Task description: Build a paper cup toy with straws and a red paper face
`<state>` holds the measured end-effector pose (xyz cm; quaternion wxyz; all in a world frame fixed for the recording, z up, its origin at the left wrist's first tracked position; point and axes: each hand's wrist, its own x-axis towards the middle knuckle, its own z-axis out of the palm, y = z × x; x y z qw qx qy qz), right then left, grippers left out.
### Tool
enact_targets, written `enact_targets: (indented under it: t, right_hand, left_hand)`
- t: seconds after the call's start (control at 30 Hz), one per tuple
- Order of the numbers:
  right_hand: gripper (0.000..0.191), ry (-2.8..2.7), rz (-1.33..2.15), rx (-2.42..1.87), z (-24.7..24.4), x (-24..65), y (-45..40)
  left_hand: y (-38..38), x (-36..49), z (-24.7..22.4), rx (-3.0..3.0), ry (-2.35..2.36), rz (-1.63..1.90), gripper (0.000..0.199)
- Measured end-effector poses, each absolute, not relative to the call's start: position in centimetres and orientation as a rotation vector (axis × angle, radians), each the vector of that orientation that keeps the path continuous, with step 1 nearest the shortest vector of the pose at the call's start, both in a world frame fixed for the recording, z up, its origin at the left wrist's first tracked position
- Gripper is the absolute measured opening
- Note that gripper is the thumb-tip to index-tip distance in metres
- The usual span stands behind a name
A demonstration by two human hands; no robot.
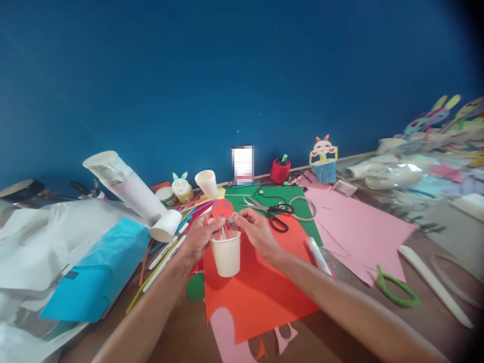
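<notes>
A round red-orange paper face (223, 208) with drawn eyes stands just above a white paper cup (226, 258). My left hand (201, 235) has its fingers closed at the lower left of this face. On the other side, my right hand (260, 233) pinches near its lower right edge. Below the face, a pale strip or stick reaches down into the cup's mouth; its lower end is hidden. The cup is upright over a sheet of orange paper (272, 297). Black-handled scissors (278, 214) lie beyond my right hand.
Behind stand another white cup (207, 183), a bunny-faced jar (182, 186), a phone-like screen (242, 166), a red pot (280, 171) and a blue cup with a paper figure (324, 170). Pink paper (363, 222) lies right; blue paper (94, 277) and markers (166, 259) lie left.
</notes>
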<state>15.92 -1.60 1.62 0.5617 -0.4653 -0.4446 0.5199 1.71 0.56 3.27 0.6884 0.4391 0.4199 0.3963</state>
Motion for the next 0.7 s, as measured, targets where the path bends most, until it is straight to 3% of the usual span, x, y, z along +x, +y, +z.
enact_targets:
  t: [0.2,0.7]
  right_hand:
    - [0.022,-1.023,1.257,-1.085,1.79,15.94,-1.69]
    - [0.016,-1.031,1.188,-1.078,1.01,16.07,-1.48]
  left_hand:
    - [0.55,1.73,3.22,0.970,0.941,0.885,0.038]
    - [0.54,2.04,2.53,0.974,0.964,0.902,0.026]
